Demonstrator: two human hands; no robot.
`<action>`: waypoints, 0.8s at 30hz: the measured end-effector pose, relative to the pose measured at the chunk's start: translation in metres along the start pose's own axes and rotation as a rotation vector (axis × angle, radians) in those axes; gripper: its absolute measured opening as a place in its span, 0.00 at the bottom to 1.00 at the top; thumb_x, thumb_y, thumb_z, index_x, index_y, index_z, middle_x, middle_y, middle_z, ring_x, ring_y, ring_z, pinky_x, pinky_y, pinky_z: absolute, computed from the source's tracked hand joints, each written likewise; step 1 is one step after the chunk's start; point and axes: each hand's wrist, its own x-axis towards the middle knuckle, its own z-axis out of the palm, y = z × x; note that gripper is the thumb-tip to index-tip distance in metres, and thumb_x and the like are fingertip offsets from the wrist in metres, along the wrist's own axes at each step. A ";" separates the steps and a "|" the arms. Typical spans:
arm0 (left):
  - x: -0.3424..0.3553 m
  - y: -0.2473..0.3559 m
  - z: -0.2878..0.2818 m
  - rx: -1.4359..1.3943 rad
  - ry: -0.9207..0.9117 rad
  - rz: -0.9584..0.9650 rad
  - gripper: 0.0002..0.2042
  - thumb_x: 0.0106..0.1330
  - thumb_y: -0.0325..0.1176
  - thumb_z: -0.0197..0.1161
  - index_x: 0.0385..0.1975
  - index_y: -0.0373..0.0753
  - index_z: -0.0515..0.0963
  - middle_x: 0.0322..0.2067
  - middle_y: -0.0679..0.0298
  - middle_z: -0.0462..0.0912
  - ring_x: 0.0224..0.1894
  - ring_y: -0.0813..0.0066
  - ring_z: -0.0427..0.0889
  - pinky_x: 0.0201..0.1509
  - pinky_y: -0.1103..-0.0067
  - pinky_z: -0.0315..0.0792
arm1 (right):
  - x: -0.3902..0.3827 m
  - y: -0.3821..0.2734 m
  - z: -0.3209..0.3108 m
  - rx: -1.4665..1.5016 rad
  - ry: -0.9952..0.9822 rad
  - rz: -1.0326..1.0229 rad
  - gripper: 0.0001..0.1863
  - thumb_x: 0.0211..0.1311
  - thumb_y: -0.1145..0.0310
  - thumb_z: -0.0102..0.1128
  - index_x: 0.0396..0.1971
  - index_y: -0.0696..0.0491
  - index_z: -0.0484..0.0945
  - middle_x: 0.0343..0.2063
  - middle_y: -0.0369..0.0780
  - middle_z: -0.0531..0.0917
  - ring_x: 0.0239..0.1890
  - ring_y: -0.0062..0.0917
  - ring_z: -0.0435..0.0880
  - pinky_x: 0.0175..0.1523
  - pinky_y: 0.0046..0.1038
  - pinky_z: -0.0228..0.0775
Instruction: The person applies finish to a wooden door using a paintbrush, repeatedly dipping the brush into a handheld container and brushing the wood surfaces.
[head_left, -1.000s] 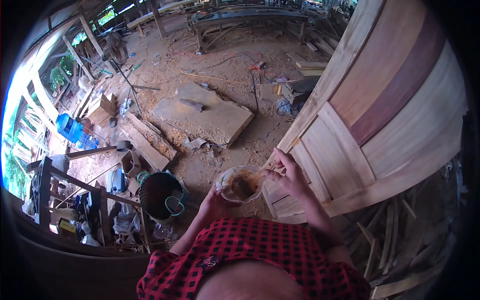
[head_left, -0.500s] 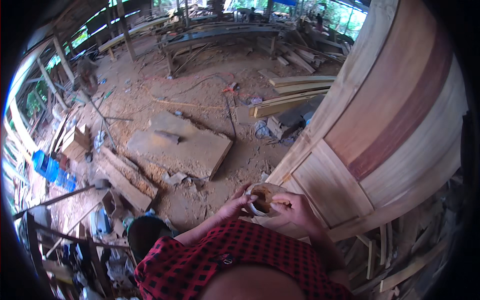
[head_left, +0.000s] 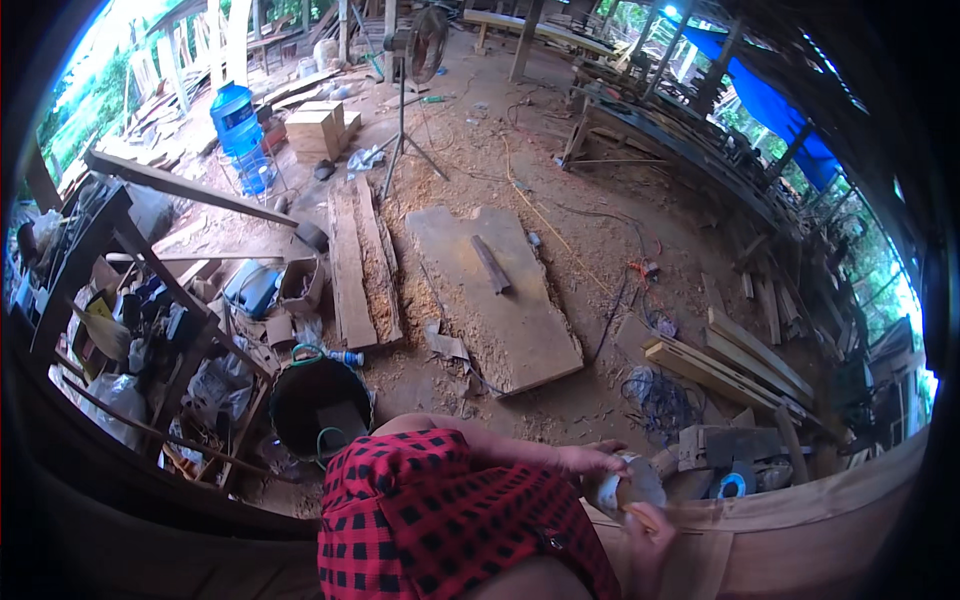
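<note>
My left hand grips a small round container by its far side. The container has a whitish wall, and its inside hardly shows from here. At its near edge is my right hand, fingers curled in a pinch; whatever they hold is too small to make out. Both hands are just above the edge of a wooden panel that runs along the lower right.
A dark bucket stands left of me. Beyond lies a thick wooden slab with a dark wood piece on it. Planks, a stand fan, a blue water bottle and a cluttered rack surround the sawdust-strewn floor.
My view has swung to the left, so the bucket, rack and fan show more fully and the panel less. The container stays in my left hand; its brown contents no longer show plainly.
</note>
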 end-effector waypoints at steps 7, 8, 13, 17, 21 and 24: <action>0.017 -0.005 0.007 -0.003 -0.018 0.067 0.52 0.44 0.58 0.64 0.68 0.51 0.40 0.64 0.54 0.55 0.58 0.48 0.66 0.44 0.52 0.70 | -0.034 -0.053 -0.125 -0.017 0.421 0.000 0.14 0.59 0.74 0.55 0.44 0.65 0.75 0.41 0.47 0.80 0.40 0.30 0.78 0.46 0.27 0.70; 0.011 -0.006 0.007 -0.017 0.001 0.078 0.52 0.44 0.58 0.64 0.68 0.51 0.40 0.64 0.54 0.55 0.58 0.48 0.66 0.44 0.52 0.70 | -0.033 -0.067 -0.138 -0.117 0.453 -0.023 0.16 0.59 0.73 0.54 0.46 0.65 0.74 0.42 0.48 0.80 0.43 0.32 0.78 0.48 0.30 0.69; 0.036 -0.013 0.028 -0.010 -0.090 -0.038 0.45 0.49 0.59 0.60 0.66 0.50 0.49 0.61 0.55 0.61 0.58 0.50 0.67 0.47 0.51 0.68 | -0.043 -0.027 -0.203 -0.414 0.576 -0.001 0.13 0.57 0.75 0.56 0.43 0.64 0.75 0.39 0.45 0.81 0.43 0.28 0.78 0.50 0.29 0.69; 0.039 -0.015 0.030 -0.061 -0.204 -0.047 0.31 0.54 0.59 0.56 0.54 0.48 0.67 0.47 0.63 0.75 0.50 0.59 0.73 0.48 0.57 0.65 | -0.037 -0.040 -0.217 -0.519 0.387 0.200 0.12 0.57 0.74 0.56 0.41 0.59 0.77 0.38 0.47 0.81 0.42 0.31 0.80 0.50 0.30 0.69; 0.056 -0.028 0.020 -0.147 -0.141 -0.057 0.31 0.58 0.57 0.55 0.58 0.50 0.60 0.56 0.57 0.68 0.57 0.50 0.67 0.52 0.45 0.63 | -0.017 -0.069 -0.254 -0.610 0.456 0.204 0.10 0.55 0.74 0.61 0.37 0.59 0.80 0.35 0.39 0.83 0.38 0.21 0.79 0.45 0.23 0.70; 0.060 -0.040 0.022 -0.160 -0.166 -0.073 0.33 0.57 0.57 0.57 0.59 0.47 0.60 0.55 0.55 0.67 0.57 0.49 0.66 0.50 0.44 0.65 | -0.032 -0.104 -0.292 -0.699 0.572 0.093 0.09 0.53 0.75 0.63 0.35 0.57 0.81 0.31 0.36 0.83 0.36 0.18 0.78 0.42 0.21 0.70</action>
